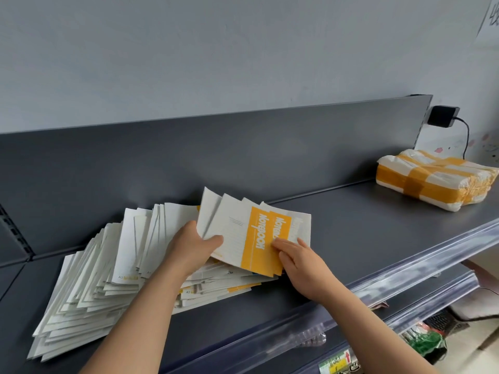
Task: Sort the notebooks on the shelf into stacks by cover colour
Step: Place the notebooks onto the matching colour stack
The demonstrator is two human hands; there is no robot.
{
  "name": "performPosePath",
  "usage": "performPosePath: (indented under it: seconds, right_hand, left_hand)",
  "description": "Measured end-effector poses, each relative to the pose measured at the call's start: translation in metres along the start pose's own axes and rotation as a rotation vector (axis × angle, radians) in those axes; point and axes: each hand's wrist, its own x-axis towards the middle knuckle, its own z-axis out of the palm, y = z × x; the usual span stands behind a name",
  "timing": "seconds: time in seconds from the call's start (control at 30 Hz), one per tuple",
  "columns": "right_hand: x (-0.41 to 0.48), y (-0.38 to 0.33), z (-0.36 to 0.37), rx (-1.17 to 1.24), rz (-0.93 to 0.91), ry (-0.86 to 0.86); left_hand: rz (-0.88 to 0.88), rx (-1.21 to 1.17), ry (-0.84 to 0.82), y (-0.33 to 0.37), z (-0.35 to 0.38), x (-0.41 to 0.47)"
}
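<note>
1. Left hand [194,247]: thumb on top and fingers underneath, gripping the left edge of a held fan of notebooks [243,230], which is lifted clear of the shelf [364,238].
2. Right hand [302,261]: fingers [286,246] lie fairly flat on the yellow band of the front covers, near their lower right corner. The thumb is hidden, so I can't tell if it pinches a cover or only touches it.
3. Key relation: the fan sits between the two hands, with its long edges running away from the person and tilted slightly left. The covers step out to the right, so the right hand is nearer for peeling off the next copy.
4. Spread pile [94,279]: flat on the shelf, below and left of the fan, partly under the left forearm. Mostly white faces show, so cover colours are hard to read.
5. There is bare shelf to the right of the right hand, and a taped parcel [432,179] sits well apart at the far right. Judgement: that gap suits a yellow stack.
</note>
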Motion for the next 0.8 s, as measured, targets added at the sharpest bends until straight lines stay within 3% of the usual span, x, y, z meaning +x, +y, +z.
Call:
performPosePath:
  seconds: [0.1,0.2,0.4,0.57,0.8]
  right_hand:
    - [0.000,0.000,0.004,0.039,-0.022,0.065]
    - [0.000,0.001,0.006,0.000,0.106,0.182]
    - [0.001,0.002,0.006,-0.151,0.143,0.126]
    - [0.003,0.001,0.003,-0.210,0.192,0.108]
    - [0.019,-0.050,-0.009,0.210,0.204,0.139]
  left_hand:
    - [0.019,-0.004,-0.005,-0.001,0.001,0.000]
    - [0.032,0.014,0.031,-0.003,0.003,0.000]
    - [0.014,-0.050,0.100,-0.004,0.000,-0.001]
    - [-0.020,-0.277,0.188,-0.003,-0.009,-0.003]
    - [-0.012,-0.470,0.226,-0.008,-0.027,-0.018]
